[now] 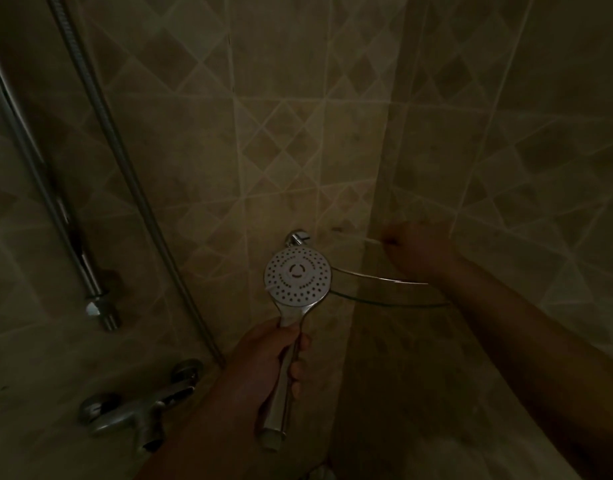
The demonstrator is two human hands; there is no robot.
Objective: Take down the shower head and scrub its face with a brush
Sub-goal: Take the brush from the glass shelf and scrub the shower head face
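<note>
Nearest, the left hand (263, 358) wraps its grip around the chrome handle of the shower head (297, 281), whose nozzle face is turned toward the camera. Beyond it, the right hand (416, 252) reaches over the glass corner shelf (384, 289), fingers curled; whether they pinch anything cannot be told in the dimness.

dim, yellowish light falls on beige ceramic wall tiles (298, 98) with pale grout, some set square and some laid as diamonds. two tiled walls meet at an inner corner (384, 168). a curved clear glass corner shelf (384, 296) with a thin metal rail sits in that corner. at the left wall, a chrome riser pipe (38, 188) stands above a chrome mixer tap (135, 410).
</note>
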